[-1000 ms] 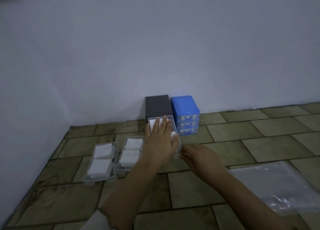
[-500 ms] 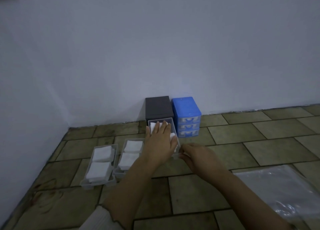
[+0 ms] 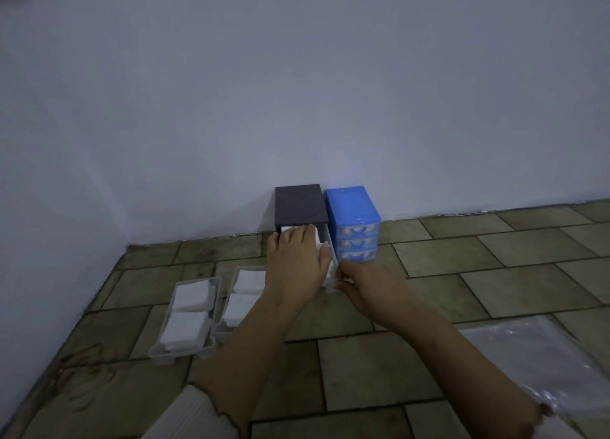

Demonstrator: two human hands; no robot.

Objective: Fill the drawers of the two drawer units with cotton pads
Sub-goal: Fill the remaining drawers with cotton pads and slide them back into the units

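Left hand (image 3: 294,263) lies flat, fingers straight, pressing the cotton pads (image 3: 319,240) down in the clear drawer (image 3: 331,259) that sits partly inside the black unit (image 3: 299,205). Right hand (image 3: 369,286) pinches the drawer's front right corner.

Risks: pads standing proud could catch the black unit's top edge and bunch up; a skewed push could jam the drawer or shove the unit back.

Two more filled drawers (image 3: 185,316) lie on the floor, left of the black unit. Blue unit (image 3: 353,222) touches its right side, drawers closed, contents unclear. Pad height under the palm is hidden; dim light.
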